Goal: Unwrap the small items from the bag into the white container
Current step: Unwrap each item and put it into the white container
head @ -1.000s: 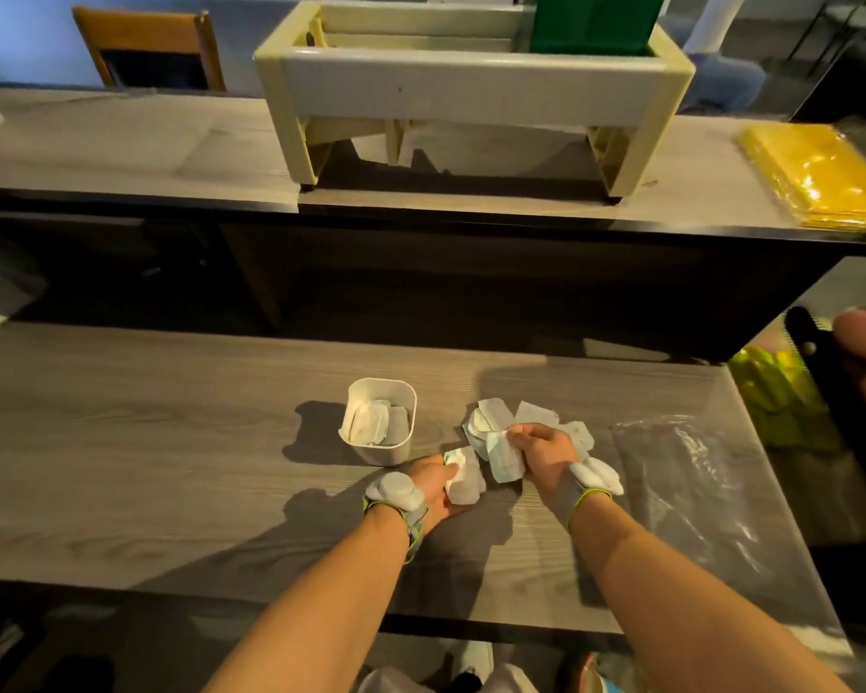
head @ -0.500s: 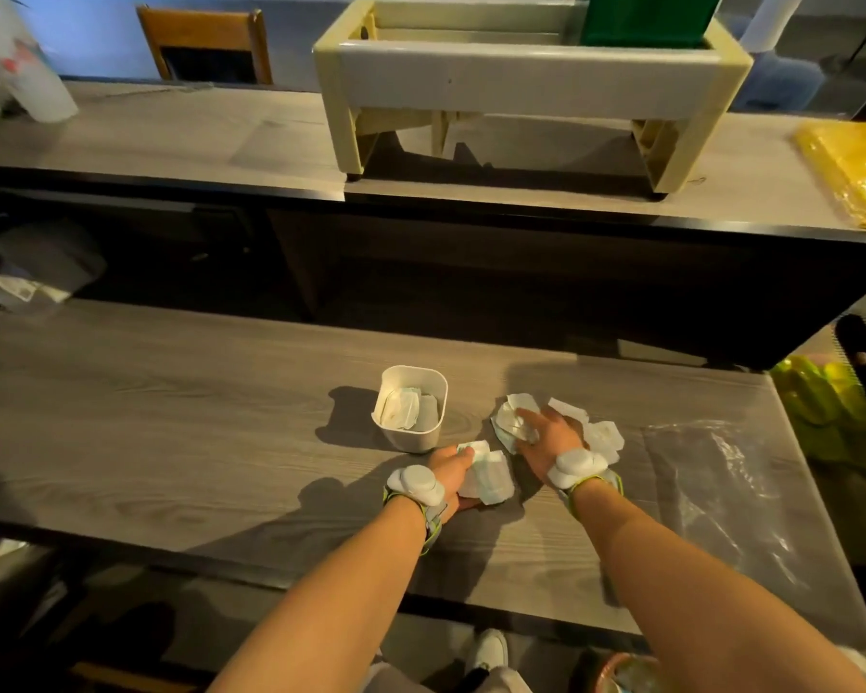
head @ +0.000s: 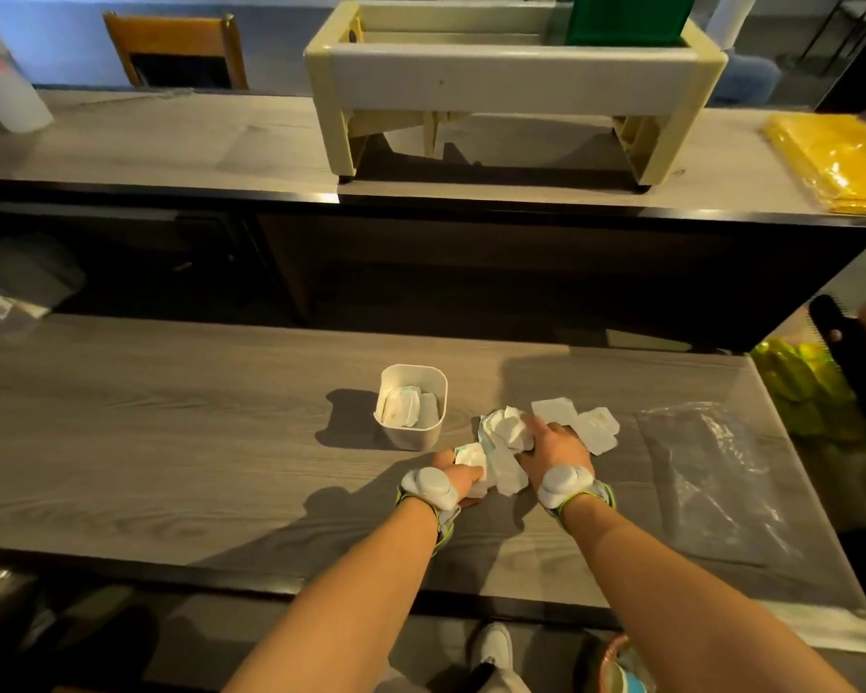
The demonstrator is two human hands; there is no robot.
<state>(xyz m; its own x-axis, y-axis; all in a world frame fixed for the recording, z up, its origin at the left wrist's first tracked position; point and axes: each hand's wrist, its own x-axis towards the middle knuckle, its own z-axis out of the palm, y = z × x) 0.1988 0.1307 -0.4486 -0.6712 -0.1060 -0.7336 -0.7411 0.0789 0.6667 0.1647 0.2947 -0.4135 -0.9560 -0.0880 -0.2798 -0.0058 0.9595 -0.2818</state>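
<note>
Wrapped items (head: 503,430) under right hand (head: 553,445); left hand (head: 463,477) pinches one (head: 471,455) beside white container (head: 411,413)

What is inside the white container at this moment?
The white container holds a few small white packets, leaning together. Its walls and the top packets hide whatever lies beneath, so no exact count.
</note>
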